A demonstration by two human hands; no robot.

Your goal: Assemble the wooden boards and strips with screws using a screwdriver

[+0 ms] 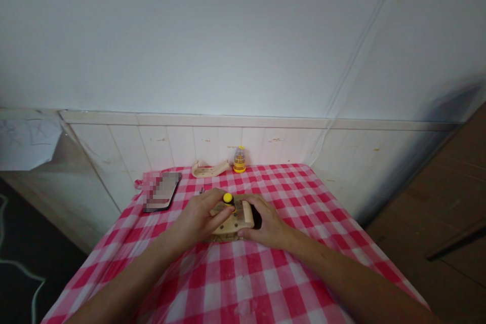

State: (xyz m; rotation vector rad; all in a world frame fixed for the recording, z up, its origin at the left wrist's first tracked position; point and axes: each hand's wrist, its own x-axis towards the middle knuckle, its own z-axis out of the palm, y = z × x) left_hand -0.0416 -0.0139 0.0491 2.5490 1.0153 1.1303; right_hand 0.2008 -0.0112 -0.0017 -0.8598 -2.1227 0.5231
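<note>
Between my hands a light wooden piece [227,225] with several dark round spots, perhaps screws or holes, lies on the checked cloth. My left hand [201,215] pinches a small screwdriver [228,198] with a yellow-capped black handle, held upright over the wood. Its tip is hidden. My right hand [268,223] wraps round the right end of the wooden piece, beside a pale raised block [248,212]. A dark patch shows between that block and my right palm; I cannot tell what it is.
A phone [163,192] lies at the table's left. Along the back stand a curved wooden part [210,169] and a yellow screwdriver-set holder [239,160]. Small metal bits [202,190] lie behind my left hand. The panelled wall [178,144] borders the table's [243,288] far edge.
</note>
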